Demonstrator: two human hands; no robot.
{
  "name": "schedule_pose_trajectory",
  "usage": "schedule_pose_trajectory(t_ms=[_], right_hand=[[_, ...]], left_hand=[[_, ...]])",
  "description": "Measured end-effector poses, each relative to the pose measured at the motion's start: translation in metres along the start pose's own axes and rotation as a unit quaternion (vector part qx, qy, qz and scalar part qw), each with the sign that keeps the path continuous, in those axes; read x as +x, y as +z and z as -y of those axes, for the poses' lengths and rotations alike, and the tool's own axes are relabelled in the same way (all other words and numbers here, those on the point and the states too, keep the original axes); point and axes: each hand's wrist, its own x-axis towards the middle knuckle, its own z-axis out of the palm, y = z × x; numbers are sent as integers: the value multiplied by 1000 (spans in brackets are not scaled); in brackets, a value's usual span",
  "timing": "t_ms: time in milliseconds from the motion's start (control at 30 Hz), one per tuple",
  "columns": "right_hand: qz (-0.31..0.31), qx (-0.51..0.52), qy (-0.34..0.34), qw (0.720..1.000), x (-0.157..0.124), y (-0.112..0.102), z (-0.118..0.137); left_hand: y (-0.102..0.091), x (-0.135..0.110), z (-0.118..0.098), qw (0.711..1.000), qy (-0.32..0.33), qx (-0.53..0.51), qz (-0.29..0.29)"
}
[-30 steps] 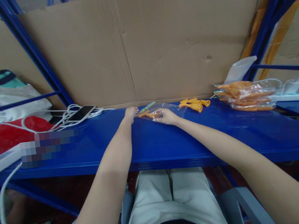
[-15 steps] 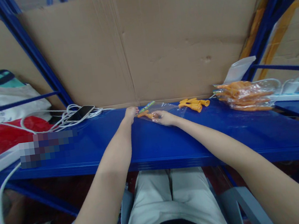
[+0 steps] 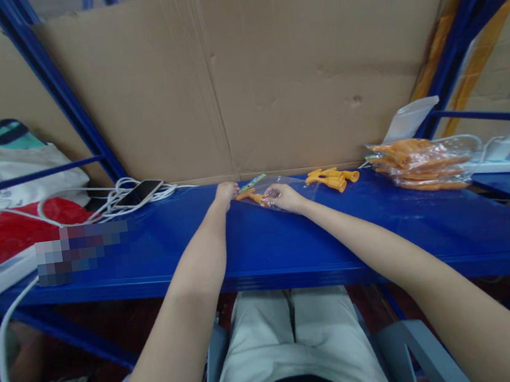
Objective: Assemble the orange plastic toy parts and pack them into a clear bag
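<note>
Right fingers [image 3: 272, 196] are curled together, clamped down on the bag [image 3: 305, 187] where the orange toy [image 3: 252, 196] sits inside it. Left fingertips [image 3: 231, 187] are bunched at the bag's left end, just beside the green card [image 3: 251, 184]; can't tell if they pinch the film or only touch it.

The bag lies flat at the far edge of the shelf [image 3: 262, 246], close to the cardboard [image 3: 269, 77].

Handling, my read: thin clear film, light, floppy and slick (it won't hold shape when lifted). The toy looks like stiff plastic, so not fragile. Best hold is through the film on the toy, or at the card end.

Right hand [image 3: 287, 197] is palm down, wrist low over the shelf. Left hand [image 3: 224, 193] is palm down too. Both arms are stretched nearly straight forward, converging on the bag.

Loose toys [image 3: 331, 178] lie just right of the bag, with a pile of bagged ones [image 3: 419, 163] further right.
</note>
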Motion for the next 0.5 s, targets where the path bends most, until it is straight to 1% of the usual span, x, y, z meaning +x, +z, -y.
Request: schedule_pose_trajectory(t_ms=[100, 167, 267, 500], right_hand=[[-11, -31, 4, 999, -1, -2, 1], [-16, -31, 12, 999, -1, -3, 1], [-14, -13, 21, 1000, -2, -3, 1], [-11, 32, 18, 999, -1, -1, -3]], left_hand=[[0, 0, -1, 1000, -3, 2, 2], [0, -1, -1, 1000, -5, 3, 3], [0, -2, -2, 1000, -4, 5, 3], [0, -4, -2, 1000, 9, 10, -5]])
